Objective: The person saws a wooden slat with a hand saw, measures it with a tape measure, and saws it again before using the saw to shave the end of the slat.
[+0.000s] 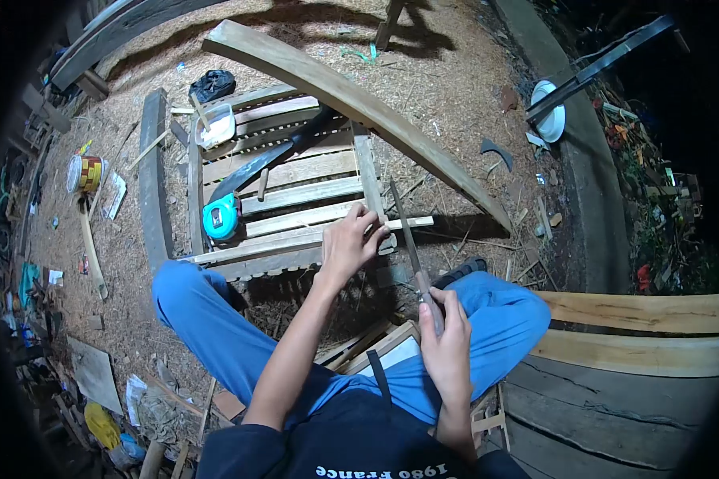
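My left hand [350, 239] is closed on a thin pale wooden strip [420, 222], which lies along the near side of a slatted wooden frame [311, 169]. The strip's right end sticks out past the frame's edge. In my right hand [447, 343] is the handle of a long, tapered, narrow-bladed tool [408, 239]. Its blade crosses the strip just right of my left fingers, tip pointing away from me. Whether it is a knife or a fine saw, I cannot tell. A teal tape measure [221, 218] and a machete [256, 166] rest on the slats.
A curved wooden beam [351, 104] slants over the frame's far right corner. Another beam [155, 180] stands at its left. A plastic tub [216, 128] sits at the far left corner. Wooden boards [631, 351] lie at my right. Shavings and scraps cover the ground.
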The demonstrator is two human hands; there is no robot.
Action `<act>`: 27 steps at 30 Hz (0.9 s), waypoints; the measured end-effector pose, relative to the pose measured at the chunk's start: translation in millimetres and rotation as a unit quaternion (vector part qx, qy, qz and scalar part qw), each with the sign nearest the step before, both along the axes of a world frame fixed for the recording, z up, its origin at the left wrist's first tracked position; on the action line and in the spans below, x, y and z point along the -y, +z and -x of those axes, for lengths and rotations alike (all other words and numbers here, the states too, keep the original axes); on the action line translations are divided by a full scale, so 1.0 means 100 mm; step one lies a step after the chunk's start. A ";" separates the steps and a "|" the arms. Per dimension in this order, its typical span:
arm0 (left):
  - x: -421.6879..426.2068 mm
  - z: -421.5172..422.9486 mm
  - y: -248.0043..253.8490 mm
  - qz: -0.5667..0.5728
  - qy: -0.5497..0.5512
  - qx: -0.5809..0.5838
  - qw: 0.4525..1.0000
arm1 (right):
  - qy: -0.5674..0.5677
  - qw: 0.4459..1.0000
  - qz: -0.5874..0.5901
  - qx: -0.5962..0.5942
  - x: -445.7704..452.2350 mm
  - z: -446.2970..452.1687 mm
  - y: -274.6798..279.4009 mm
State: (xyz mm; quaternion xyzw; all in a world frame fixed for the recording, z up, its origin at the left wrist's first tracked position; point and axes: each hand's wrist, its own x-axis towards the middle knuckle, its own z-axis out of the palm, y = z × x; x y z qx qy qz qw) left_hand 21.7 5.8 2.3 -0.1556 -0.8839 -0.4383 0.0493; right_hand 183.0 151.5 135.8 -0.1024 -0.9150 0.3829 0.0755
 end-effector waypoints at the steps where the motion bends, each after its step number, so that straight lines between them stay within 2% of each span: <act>1: 0.00 0.01 -0.01 0.000 0.003 -0.001 1.000 | -0.021 1.000 0.003 0.014 0.05 0.04 0.02; 4: -0.01 0.14 -0.03 -0.007 0.045 -0.020 0.999 | -0.034 0.999 -0.001 0.011 0.04 0.25 -0.03; 8: -0.03 0.13 -0.08 -0.004 0.046 -0.040 0.998 | -0.035 0.998 0.046 -0.024 -0.03 0.34 -0.25; 14: -0.03 0.16 -0.06 0.004 0.046 -0.044 0.998 | -0.043 0.998 0.044 0.026 -0.07 -0.06 0.15; 20: -0.01 0.14 -0.04 0.004 0.031 -0.051 0.998 | -0.025 0.998 0.023 -0.054 0.01 0.43 -0.38; 22: -0.01 0.13 -0.05 -0.008 0.040 -0.041 0.998 | -0.013 1.000 0.013 -0.012 -0.02 0.32 -0.13; 23: 0.00 0.13 -0.06 0.001 0.038 -0.032 0.999 | -0.034 0.998 0.049 0.029 -0.01 0.20 -0.01; 27: -0.04 0.10 -0.01 -0.004 0.039 -0.053 0.998 | -0.024 1.000 0.011 0.013 -0.04 0.06 0.05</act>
